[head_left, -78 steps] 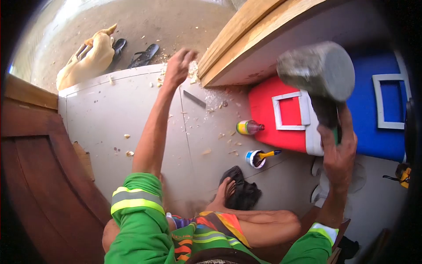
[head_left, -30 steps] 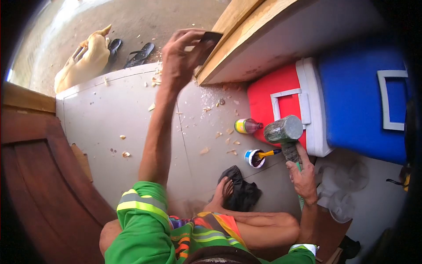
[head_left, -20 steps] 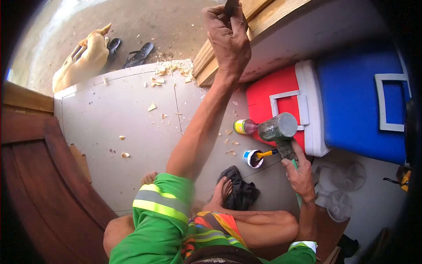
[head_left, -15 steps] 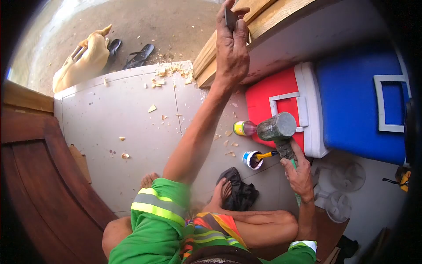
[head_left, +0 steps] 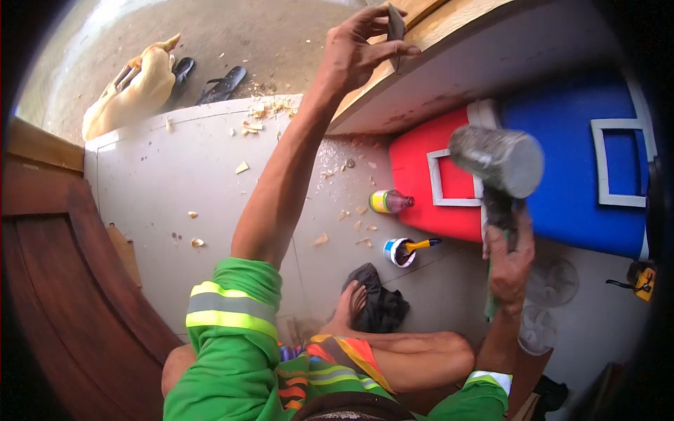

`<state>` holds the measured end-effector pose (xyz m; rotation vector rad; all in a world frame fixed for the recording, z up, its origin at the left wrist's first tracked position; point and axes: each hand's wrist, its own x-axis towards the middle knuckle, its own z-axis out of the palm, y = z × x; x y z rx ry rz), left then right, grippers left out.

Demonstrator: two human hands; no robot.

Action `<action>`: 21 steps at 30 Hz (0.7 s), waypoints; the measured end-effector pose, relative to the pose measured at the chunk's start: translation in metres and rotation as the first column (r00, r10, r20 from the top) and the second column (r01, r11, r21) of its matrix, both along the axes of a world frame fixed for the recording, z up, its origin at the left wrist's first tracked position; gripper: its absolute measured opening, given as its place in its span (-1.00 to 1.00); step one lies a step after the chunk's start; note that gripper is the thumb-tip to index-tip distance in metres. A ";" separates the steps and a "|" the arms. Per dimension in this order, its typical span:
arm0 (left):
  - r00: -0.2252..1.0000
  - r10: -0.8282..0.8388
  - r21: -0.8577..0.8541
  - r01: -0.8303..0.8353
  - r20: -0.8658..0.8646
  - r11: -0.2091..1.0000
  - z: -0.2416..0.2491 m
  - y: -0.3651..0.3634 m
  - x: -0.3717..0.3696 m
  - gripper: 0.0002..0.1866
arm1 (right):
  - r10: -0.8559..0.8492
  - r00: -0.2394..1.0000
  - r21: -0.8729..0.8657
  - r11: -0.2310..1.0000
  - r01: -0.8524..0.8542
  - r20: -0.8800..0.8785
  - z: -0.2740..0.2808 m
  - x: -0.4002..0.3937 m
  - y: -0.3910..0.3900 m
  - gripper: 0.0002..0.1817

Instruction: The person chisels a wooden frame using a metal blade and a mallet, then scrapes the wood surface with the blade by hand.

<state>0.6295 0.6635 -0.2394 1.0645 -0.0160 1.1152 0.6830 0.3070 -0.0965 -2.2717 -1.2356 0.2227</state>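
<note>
My left hand (head_left: pixel 358 52) reaches up to the wooden frame (head_left: pixel 449 38) and pinches a flat grey metal piece (head_left: pixel 397 31) between thumb and fingers. The piece stands on edge against the frame's wood; its exact kind does not show. On the other side, my right hand (head_left: pixel 509 263) is wrapped round the green handle of a mallet (head_left: pixel 495 160). The mallet's thick, worn cylindrical head is held up in front of the red and blue coolers, apart from the frame and slightly blurred.
A red cooler (head_left: pixel 428 175) and a blue cooler (head_left: pixel 562 154) stand right. Near my foot are a bottle (head_left: pixel 388 202), a paint tub (head_left: pixel 399 252) with a brush (head_left: pixel 423 245), and a black cloth (head_left: pixel 379 302). Wood shavings (head_left: pixel 253 128), sandals (head_left: pixel 223 85), a dog (head_left: pixel 137 91) and a panelled door (head_left: pixel 70 295) lie left.
The mallet has swung up and to the right in my right hand. My left hand has turned, and its wrist has shifted left, still with the metal piece.
</note>
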 end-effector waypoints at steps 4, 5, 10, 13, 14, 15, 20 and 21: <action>0.998 0.021 -0.020 -0.019 0.063 1.000 0.013 -0.003 -0.005 -0.46 | 0.122 0.983 0.107 0.985 -0.137 0.134 0.028 -0.006 0.044 -0.40; 0.994 0.001 -0.020 0.002 0.110 1.000 0.012 -0.003 -0.005 -0.46 | 0.171 0.956 0.074 0.978 -0.194 0.240 0.036 -0.007 0.056 -0.41; 0.988 -0.093 -0.065 0.101 0.122 0.993 0.001 0.003 -0.008 -0.50 | 0.349 0.780 -0.069 0.927 -0.369 0.519 0.068 -0.020 0.110 -0.43; 0.987 -0.069 -0.041 0.075 0.147 0.996 0.004 0.001 -0.008 -0.49 | 0.414 0.695 -0.130 0.896 -0.424 0.587 0.082 -0.025 0.134 -0.43; 0.991 -0.029 -0.016 0.032 0.132 0.999 0.009 -0.002 -0.010 -0.49 | 0.441 0.662 -0.164 0.884 -0.438 0.606 0.085 -0.024 0.141 -0.43; 0.993 0.011 0.012 -0.013 0.119 1.000 0.012 -0.005 -0.012 -0.49 | 0.470 0.624 -0.200 0.868 -0.454 0.624 0.088 -0.024 0.147 -0.44; 0.982 0.172 0.091 -0.165 -0.075 0.982 0.010 -0.015 -0.025 -0.50 | 0.594 0.449 -0.353 0.783 -0.512 0.668 0.093 -0.018 0.167 -0.46; 0.975 0.192 0.102 -0.181 -0.116 0.978 0.013 -0.015 -0.028 -0.49 | 0.613 0.419 -0.380 0.768 -0.516 0.669 0.094 -0.017 0.169 -0.46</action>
